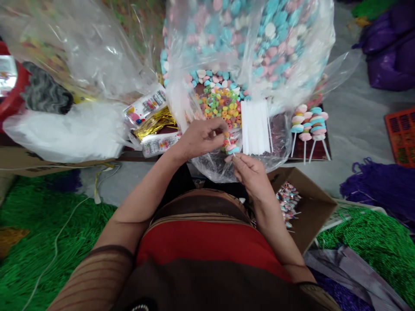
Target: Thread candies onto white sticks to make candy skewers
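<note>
White stick (pixel 234 154) at the centre of the frame, pinched near its lower end in a narrow grip by the right hand (pixel 249 170), slanting up toward the left hand (pixel 204 140). Only part-filled, by the look of it: blue and pink candy pieces (pixel 232 149) low on the stick, close above the right fingertips. Up at the top, a narrow pinch of left thumb and forefinger on an orange gummy (pixel 226 135); too small and blurred to tell whether already threaded or just touching the tip.

At right of the frame, on the dark tabletop (pixel 325 151), several loaded sticks (pixel 304 125) lying side by side, stacked with pink, blue and white pieces, seemingly complete but unwrapped. Below those, in the open cardboard box (pixel 313 205), a heap of small stick-mounted items (pixel 288 198), apparently wrapped, too blurred to count.

Plenty left over, judging by the supplies: bare white sticks (pixel 254 127) in a bundle just right of the hands, loose gummy rings (pixel 223 103) above the hands, and a big clear bag (pixel 246 43) of pink, blue and white candies at top centre. Gold ties (pixel 157 123) and printed packets (pixel 160 144) off to the left, untouched by either hand.
</note>
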The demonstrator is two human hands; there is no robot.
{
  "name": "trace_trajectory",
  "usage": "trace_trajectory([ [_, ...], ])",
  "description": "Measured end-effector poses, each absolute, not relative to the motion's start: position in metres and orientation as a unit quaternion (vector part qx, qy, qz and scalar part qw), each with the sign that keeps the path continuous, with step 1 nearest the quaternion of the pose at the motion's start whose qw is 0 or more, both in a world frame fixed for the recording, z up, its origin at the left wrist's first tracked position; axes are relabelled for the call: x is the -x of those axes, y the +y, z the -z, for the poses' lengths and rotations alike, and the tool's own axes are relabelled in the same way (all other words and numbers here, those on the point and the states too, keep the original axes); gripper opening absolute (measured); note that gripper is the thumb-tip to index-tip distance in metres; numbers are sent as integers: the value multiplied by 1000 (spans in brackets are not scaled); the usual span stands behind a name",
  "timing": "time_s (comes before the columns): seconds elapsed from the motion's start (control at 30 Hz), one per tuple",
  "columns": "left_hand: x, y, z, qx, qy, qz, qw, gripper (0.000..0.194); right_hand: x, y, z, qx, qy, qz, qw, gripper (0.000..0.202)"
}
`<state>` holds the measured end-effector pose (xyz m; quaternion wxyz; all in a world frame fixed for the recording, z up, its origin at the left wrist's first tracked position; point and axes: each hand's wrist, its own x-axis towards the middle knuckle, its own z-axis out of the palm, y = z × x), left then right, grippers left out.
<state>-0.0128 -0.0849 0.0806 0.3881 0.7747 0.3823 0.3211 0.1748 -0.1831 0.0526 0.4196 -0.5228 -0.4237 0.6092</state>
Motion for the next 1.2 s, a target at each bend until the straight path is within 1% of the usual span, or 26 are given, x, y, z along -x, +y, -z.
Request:
trace_trajectory([
  [0.07,7,-91,-72,-747,364,-330,447,6,-171,-182,-48,523,-398,-606,448,40],
  [0.13,1,-96,-62,-684,357,-356,528,4,-168,-181,-45,520,-370,-605,475,40],
  [0.2,-3,-98,-54,-591,368,-400,596,11,-167,-182,-44,510,-359,-605,495,40],
  [0.27,-4,-96,-49,-506,389,-444,629,21,-168,-184,-44,493,-375,-607,499,39],
  [0.33,-4,-93,-48,-463,402,-469,636,29,-169,-186,-45,481,-406,-607,485,38],
  [0.4,-4,-90,-49,-447,411,-478,634,34,-170,-188,-46,483,-431,-602,468,38],
  [0.57,-7,-88,-46,-437,423,-492,623,34,-169,-188,-48,516,-443,-579,450,37],
  [0.73,-3,-88,-38,-480,398,-488,610,36,-169,-186,-47,522,-436,-581,447,35],
  [0.83,0,-90,-38,-533,398,-477,574,32,-169,-186,-46,526,-432,-584,442,38],
  [0.93,2,-94,-40,-604,415,-470,492,27,-169,-186,-46,533,-430,-584,436,41],
  [1.0,0,-97,-41,-628,425,-471,450,27,-169,-186,-45,536,-430,-580,437,42],
  [1.07,-3,-98,-42,-615,418,-479,466,33,-169,-186,-44,537,-431,-578,437,43],
  [1.2,-11,-97,-47,-498,391,-495,596,46,-168,-187,-41,537,-442,-571,437,46],
])
